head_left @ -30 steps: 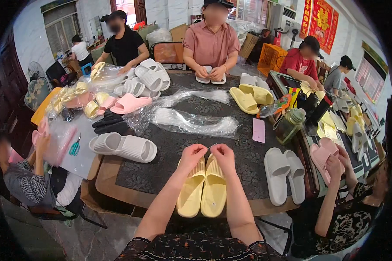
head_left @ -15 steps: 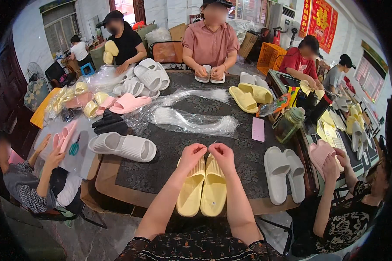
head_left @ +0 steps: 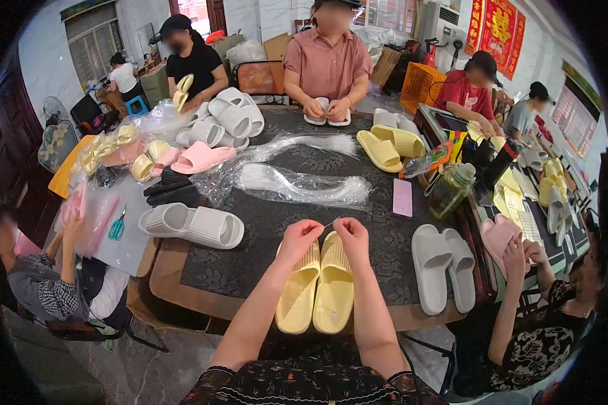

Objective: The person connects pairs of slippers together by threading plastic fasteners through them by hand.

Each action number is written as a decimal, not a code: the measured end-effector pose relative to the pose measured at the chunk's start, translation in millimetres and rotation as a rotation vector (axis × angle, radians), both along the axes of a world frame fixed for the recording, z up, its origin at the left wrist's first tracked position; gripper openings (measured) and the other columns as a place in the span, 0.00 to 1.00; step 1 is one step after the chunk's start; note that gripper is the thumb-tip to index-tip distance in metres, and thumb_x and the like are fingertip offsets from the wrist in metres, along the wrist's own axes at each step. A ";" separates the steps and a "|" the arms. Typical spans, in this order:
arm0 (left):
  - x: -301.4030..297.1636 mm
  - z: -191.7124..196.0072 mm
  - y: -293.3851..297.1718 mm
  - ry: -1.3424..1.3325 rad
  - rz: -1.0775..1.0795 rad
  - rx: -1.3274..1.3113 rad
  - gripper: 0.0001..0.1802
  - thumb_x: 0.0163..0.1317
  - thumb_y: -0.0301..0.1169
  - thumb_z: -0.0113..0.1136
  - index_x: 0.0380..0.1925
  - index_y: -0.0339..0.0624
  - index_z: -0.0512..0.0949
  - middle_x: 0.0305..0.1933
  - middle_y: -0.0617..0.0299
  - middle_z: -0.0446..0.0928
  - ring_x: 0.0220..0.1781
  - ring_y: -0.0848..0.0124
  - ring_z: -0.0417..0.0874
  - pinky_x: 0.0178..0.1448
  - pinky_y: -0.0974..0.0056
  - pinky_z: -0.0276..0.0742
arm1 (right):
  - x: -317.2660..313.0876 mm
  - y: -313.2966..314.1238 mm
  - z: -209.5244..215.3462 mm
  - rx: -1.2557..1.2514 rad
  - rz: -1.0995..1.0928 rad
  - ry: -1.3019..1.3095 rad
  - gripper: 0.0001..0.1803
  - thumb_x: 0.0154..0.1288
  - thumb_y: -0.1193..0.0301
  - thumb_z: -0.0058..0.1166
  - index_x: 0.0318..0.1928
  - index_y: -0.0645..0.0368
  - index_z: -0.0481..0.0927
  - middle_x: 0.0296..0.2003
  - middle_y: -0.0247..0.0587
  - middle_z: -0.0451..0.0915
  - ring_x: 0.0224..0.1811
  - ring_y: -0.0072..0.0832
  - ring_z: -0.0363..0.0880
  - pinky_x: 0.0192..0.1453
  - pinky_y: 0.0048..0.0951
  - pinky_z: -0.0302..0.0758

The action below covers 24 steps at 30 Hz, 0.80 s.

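A pair of yellow slippers [head_left: 297, 297] lies side by side at the table's near edge, toes pointing away from me. Over their toe ends, my left hand [head_left: 300, 239] and my right hand [head_left: 352, 239] are both closed in a pinch. A thin clear strand [head_left: 328, 224] runs between the fingertips of the two hands. Whether it passes through the slipper straps cannot be made out, since my fingers cover that spot. Beyond my hands lies a bundle of similar clear strands [head_left: 297, 183] in a plastic sleeve.
Grey slippers lie to my left [head_left: 213, 229] and right [head_left: 429, 270]. A pink phone [head_left: 402, 198] and a green-lidded bottle [head_left: 450, 189] stand right of the bundle. Co-workers around the table handle slippers; one at the left has a clear bag [head_left: 96, 223] beside teal scissors [head_left: 117, 226].
My hands have drawn slightly apart, with the strand spanning the gap. The co-worker at the left now has pink slippers in a clear bag. The far-left person's yellow slippers have turned and lowered.
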<state>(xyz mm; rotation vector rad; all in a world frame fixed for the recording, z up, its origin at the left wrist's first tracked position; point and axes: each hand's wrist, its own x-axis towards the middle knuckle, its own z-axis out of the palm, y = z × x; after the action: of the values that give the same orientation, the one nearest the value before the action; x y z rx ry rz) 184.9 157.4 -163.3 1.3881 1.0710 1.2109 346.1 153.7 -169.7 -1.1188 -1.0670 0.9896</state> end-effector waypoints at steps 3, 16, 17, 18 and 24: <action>-3.9 -3.9 2.1 0.007 0.002 0.004 0.08 0.61 0.29 0.61 0.36 0.36 0.81 0.29 0.68 0.79 0.30 0.82 0.75 0.35 0.73 0.71 | -5.9 -3.9 4.9 0.032 0.102 -0.137 0.06 0.61 0.72 0.59 0.33 0.62 0.82 0.26 0.25 0.78 0.28 0.11 0.71 0.34 0.18 0.69; -2.1 1.2 -0.3 -0.034 -0.005 0.000 0.08 0.61 0.29 0.62 0.36 0.36 0.81 0.30 0.70 0.79 0.31 0.83 0.75 0.35 0.74 0.71 | -6.0 -7.3 13.8 0.016 0.070 -0.148 0.05 0.60 0.73 0.58 0.34 0.62 0.81 0.26 0.25 0.77 0.28 0.12 0.70 0.35 0.18 0.69; -2.6 0.9 -0.7 -0.033 -0.005 0.000 0.08 0.61 0.29 0.62 0.36 0.36 0.81 0.30 0.70 0.79 0.31 0.83 0.75 0.35 0.74 0.71 | -5.5 -5.7 10.6 0.016 0.070 -0.147 0.05 0.60 0.73 0.58 0.34 0.62 0.81 0.26 0.25 0.77 0.28 0.12 0.70 0.35 0.18 0.69; -1.7 -0.7 -0.6 -0.049 -0.011 -0.003 0.08 0.61 0.29 0.62 0.36 0.36 0.81 0.30 0.70 0.79 0.31 0.83 0.75 0.35 0.75 0.71 | -3.7 -4.2 9.6 0.003 0.039 -0.097 0.05 0.60 0.73 0.58 0.34 0.62 0.81 0.27 0.25 0.78 0.29 0.12 0.71 0.35 0.18 0.69; -1.5 -4.0 1.1 -0.062 -0.002 0.000 0.08 0.61 0.29 0.62 0.36 0.36 0.81 0.30 0.69 0.79 0.31 0.82 0.75 0.36 0.75 0.70 | -3.4 -4.9 2.6 -0.024 0.182 -0.195 0.08 0.60 0.71 0.59 0.34 0.64 0.81 0.27 0.28 0.79 0.29 0.12 0.71 0.35 0.18 0.69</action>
<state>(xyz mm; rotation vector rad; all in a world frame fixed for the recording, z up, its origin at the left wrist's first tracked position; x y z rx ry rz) 183.4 158.5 -167.3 1.3427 1.0263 1.2447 342.8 148.8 -167.0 -1.1711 -1.3365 1.0536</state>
